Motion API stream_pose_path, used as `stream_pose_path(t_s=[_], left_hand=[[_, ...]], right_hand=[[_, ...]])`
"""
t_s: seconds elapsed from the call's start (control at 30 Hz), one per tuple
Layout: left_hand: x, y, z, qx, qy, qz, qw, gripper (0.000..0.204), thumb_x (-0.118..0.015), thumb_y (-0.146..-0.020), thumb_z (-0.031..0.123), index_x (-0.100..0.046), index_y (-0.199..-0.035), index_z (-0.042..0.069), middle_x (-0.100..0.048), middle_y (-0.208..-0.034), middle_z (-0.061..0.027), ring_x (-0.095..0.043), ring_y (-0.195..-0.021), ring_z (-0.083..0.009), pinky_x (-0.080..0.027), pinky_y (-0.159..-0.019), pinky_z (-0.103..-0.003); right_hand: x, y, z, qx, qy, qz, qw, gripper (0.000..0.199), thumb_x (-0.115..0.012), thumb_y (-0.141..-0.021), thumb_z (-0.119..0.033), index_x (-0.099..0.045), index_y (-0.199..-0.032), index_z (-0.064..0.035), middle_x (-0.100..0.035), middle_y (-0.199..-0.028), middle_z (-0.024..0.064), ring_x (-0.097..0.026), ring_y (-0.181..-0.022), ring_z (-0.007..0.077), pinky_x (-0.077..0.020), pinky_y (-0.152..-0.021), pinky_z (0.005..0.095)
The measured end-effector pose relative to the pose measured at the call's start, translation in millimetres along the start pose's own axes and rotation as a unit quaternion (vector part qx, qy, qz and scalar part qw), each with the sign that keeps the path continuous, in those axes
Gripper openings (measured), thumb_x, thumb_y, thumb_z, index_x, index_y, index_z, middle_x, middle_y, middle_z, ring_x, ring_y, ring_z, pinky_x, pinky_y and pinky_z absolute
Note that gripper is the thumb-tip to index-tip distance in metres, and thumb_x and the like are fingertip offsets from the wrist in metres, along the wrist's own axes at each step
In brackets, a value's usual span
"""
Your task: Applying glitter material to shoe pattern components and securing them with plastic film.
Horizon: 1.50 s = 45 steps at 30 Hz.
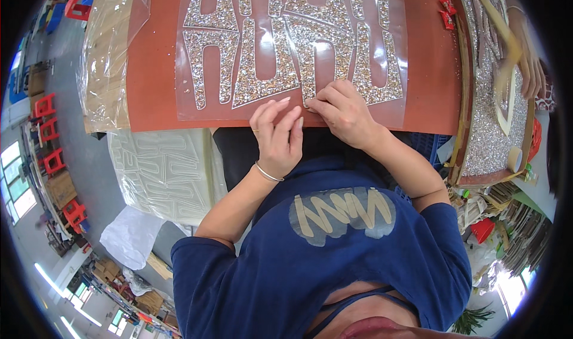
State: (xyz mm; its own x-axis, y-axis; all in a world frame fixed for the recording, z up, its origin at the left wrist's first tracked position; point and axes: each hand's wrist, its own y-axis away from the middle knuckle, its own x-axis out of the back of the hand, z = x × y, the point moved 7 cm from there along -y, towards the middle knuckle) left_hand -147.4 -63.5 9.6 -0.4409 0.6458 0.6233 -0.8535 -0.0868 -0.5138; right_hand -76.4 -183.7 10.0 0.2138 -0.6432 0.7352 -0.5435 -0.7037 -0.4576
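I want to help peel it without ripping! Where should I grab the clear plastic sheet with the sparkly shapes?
Probably at the near edge of the clear plastic sheet, coming from the person's side. That margin is bare film with no sparkly shapes on it, and it lies flat at the edge of the red-brown board. The right hand already pinches there; the left hand rests beside it.

film [388, 17]: clear glossy plastic
letters [262, 58]: rough glittering rhinestones, silver-gold
board [155, 70]: matt smooth reddish-brown
bracelet [267, 173]: thin shiny metal
shirt [250, 267]: matt blue cloth
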Motion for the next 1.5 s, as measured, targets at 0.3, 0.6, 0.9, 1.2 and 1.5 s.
stream_pose_path(t_s=[0.3,0.6,0.9,1.2,1.5], left_hand=[[-20.8,8.6,-2.7,-0.041,-0.121,-0.081,0.988,0.036,-0.066,-0.084,0.021,-0.063,-0.117,0.006,-0.048,-0.136,-0.0162,-0.040,-0.123,-0.0318,-0.031,-0.100,-0.039],[-20.6,1.5,2.7,-0.051,-0.175,-0.136,0.974,0.038,-0.063,-0.086,0.032,-0.063,-0.116,0.009,-0.042,-0.140,-0.0182,-0.037,-0.124,-0.0305,-0.031,-0.098,-0.040],[-22.1,15.3,-2.9,-0.051,-0.150,-0.122,0.980,0.046,-0.059,-0.087,0.038,-0.059,-0.124,0.009,-0.040,-0.141,-0.0218,-0.035,-0.127,-0.0341,-0.031,-0.102,-0.043],[-21.8,7.0,12.1,-0.074,-0.253,-0.171,0.949,0.062,-0.063,-0.079,0.051,-0.057,-0.126,0.011,-0.038,-0.142,-0.0205,-0.028,-0.132,-0.0343,-0.023,-0.106,-0.052],[-36.6,1.7,17.2,-0.041,-0.202,-0.161,0.965,0.067,-0.053,-0.081,0.062,-0.055,-0.128,0.014,-0.043,-0.119,-0.0103,-0.033,-0.117,-0.0297,-0.017,-0.106,-0.054]], right_hand=[[2.1,-7.3,6.5,-0.067,-0.052,-0.004,0.996,0.030,-0.072,-0.067,-0.005,-0.066,-0.097,-0.0019,-0.059,-0.086,0.0075,-0.055,-0.082,0.0261,-0.0457,-0.073,0.0358],[14.6,-7.0,11.8,-0.111,-0.046,0.032,0.992,0.018,-0.068,-0.074,-0.003,-0.066,-0.092,-0.0023,-0.059,-0.090,0.0079,-0.056,-0.086,0.0266,-0.0465,-0.074,0.0365],[-8.0,-37.8,28.6,-0.063,-0.059,-0.214,0.973,0.015,-0.069,-0.073,-0.008,-0.060,-0.084,-0.0031,-0.057,-0.084,0.0098,-0.058,-0.082,0.0299,-0.0472,-0.069,0.0383],[25.1,-23.5,45.0,-0.216,-0.144,-0.085,0.962,0.009,-0.065,-0.081,-0.004,-0.066,-0.090,-0.0037,-0.063,-0.087,0.0101,-0.062,-0.080,0.0228,-0.0491,-0.070,0.0311],[276.5,300.5,112.1,-0.591,0.419,0.026,0.689,0.026,-0.060,-0.090,-0.023,-0.067,-0.105,-0.0026,-0.067,-0.099,0.0167,-0.065,-0.089,0.0277,-0.0490,-0.080,0.0353]])
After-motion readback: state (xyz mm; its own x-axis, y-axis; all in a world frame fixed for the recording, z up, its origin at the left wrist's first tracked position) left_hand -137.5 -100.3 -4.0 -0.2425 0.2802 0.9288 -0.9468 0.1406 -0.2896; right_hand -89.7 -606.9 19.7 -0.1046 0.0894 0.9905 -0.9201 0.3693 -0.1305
